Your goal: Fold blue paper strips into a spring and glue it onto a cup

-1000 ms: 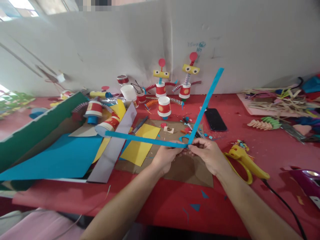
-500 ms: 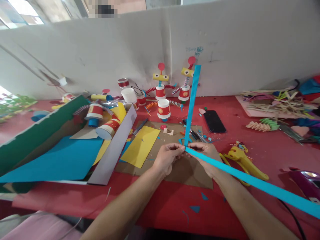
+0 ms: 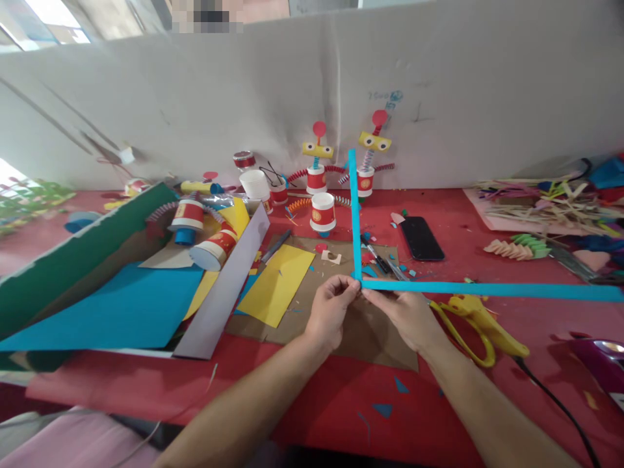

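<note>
Two long blue paper strips [image 3: 487, 289] meet at a corner between my fingertips, one standing upright and the other reaching level to the right. My left hand [image 3: 334, 309] pinches the corner from the left, thumb against the fingers. From the other side my right hand [image 3: 407, 318] is closed on the same corner, its thumb and forefinger touching the paper. Both hands hover over a brown cardboard sheet [image 3: 380, 344]. A yellow paper sheet [image 3: 277, 286] lies left of my left hand. Beyond the hands stands a red and white paper cup [image 3: 322, 213] with coiled paper arms.
Two paper-cup robot figures [image 3: 319, 179] stand by the grey wall. A green-sided box [image 3: 88, 266] holds papers and cup figures at left. To the right lie a black phone [image 3: 422, 238], a yellow glue gun [image 3: 492, 325] with its cord, and craft sticks [image 3: 541, 207].
The right-reaching strip has swung up from slanting across my right forearm to nearly level. The upright strip now leans slightly left instead of right. Both hands still pinch the corner.
</note>
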`<state>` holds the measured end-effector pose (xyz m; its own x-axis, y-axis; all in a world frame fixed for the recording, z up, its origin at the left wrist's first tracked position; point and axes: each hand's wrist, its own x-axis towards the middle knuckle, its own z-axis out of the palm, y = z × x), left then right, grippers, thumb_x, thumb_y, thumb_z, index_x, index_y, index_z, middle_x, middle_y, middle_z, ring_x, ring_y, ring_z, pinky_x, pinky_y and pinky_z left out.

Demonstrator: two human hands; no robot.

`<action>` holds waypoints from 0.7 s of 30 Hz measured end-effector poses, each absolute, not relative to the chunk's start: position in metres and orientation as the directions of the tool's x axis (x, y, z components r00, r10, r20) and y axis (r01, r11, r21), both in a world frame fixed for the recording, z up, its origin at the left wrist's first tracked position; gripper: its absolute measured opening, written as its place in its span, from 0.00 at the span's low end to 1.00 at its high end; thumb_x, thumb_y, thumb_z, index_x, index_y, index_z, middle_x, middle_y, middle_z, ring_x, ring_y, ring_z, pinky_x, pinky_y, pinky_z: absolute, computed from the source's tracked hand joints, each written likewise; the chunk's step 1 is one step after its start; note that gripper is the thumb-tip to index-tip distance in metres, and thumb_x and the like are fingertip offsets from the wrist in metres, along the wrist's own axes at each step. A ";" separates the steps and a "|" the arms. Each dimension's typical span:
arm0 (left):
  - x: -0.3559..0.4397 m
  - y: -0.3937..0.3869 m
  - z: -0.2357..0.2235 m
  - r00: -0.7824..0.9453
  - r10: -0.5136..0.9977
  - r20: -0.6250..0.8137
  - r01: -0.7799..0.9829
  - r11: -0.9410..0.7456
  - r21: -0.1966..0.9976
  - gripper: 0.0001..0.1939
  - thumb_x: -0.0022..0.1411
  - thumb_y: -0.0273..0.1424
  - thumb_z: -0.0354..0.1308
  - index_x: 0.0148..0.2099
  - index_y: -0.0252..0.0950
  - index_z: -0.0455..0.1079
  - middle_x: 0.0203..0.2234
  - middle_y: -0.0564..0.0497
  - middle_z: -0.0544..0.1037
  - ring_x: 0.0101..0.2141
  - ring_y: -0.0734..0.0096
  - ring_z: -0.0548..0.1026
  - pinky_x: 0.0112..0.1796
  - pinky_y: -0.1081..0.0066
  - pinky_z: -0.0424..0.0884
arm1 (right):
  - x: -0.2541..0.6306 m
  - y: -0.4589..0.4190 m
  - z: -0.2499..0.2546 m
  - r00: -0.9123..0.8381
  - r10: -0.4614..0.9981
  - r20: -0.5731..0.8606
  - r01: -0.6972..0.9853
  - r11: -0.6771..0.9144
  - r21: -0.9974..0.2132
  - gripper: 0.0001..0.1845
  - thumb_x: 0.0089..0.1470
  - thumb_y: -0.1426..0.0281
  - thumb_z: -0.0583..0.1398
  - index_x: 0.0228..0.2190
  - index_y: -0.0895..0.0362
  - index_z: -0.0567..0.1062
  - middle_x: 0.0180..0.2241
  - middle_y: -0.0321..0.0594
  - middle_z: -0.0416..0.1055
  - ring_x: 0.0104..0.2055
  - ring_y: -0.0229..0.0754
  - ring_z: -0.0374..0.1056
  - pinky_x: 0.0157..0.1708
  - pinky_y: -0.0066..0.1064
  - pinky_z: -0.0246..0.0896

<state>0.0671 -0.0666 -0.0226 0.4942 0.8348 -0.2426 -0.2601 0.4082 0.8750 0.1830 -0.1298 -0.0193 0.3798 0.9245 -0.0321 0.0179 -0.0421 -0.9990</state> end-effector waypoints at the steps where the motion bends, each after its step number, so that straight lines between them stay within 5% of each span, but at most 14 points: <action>1: 0.067 -0.067 -0.021 0.498 0.837 -0.228 -0.278 0.403 0.872 0.12 0.49 0.35 0.65 0.26 0.34 0.67 0.20 0.55 0.71 0.24 0.78 0.68 0.30 0.76 0.63 | 0.182 -0.129 -0.020 0.389 0.921 -0.038 -0.016 -0.034 -0.999 0.10 0.48 0.62 0.63 0.34 0.51 0.79 0.35 0.37 0.78 0.38 0.44 0.72 0.42 0.37 0.66; 11: 0.063 -0.061 -0.014 0.578 0.775 -0.257 -0.226 0.454 0.862 0.11 0.46 0.32 0.66 0.33 0.33 0.73 0.25 0.51 0.76 0.25 0.76 0.71 0.31 0.73 0.65 | 0.194 -0.128 -0.013 0.393 0.898 -0.197 -0.089 -0.176 -0.980 0.11 0.41 0.62 0.65 0.25 0.58 0.79 0.22 0.39 0.75 0.26 0.40 0.68 0.30 0.33 0.63; 21: 0.063 -0.064 -0.017 0.586 0.770 -0.255 -0.229 0.458 0.859 0.09 0.47 0.30 0.66 0.29 0.32 0.70 0.23 0.51 0.76 0.25 0.75 0.73 0.30 0.73 0.67 | 0.197 -0.127 -0.011 0.379 0.916 -0.135 -0.021 -0.138 -0.990 0.11 0.46 0.62 0.62 0.21 0.56 0.76 0.20 0.33 0.70 0.25 0.37 0.65 0.29 0.30 0.59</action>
